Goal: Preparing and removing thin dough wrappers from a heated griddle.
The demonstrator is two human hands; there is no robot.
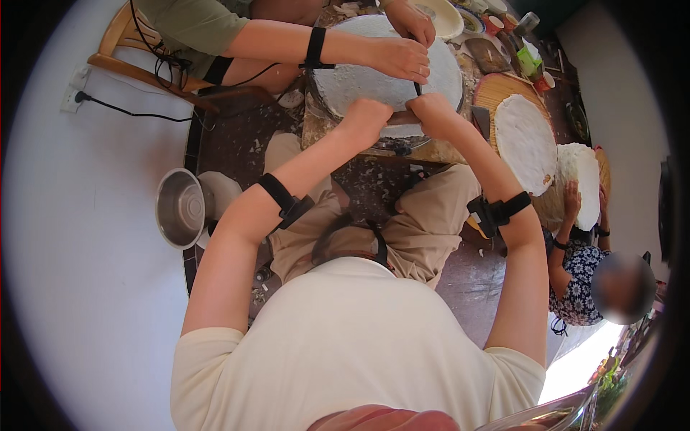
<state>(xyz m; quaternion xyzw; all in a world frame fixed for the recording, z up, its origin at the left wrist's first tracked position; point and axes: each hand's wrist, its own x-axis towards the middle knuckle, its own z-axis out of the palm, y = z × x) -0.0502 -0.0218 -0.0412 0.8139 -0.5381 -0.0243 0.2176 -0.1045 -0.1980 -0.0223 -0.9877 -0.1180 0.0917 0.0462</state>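
Note:
In front of me is a large round drum-like disc (372,70) covered with a whitish, rough-surfaced layer. My left hand (370,122) and my right hand (435,114) are at its near side, each closed on one end of a short brown bar (404,118), apparently wooden. The bar spans the gap between my fists over the near part of the disc. Whether its lower edge touches the white layer cannot be seen. Just beyond, a co-worker's two hands hold a thin dark tool (418,89) over the same disc; its lower end is close to my right hand.
A woven round tray (488,91) carries a flat white sheet (525,143) at right. Another person handles a thick white round piece (585,183). Cups (544,81) and a dark block (488,55) stand at the back right. A metal basin (183,210) sits left, near a wooden chair (116,40).

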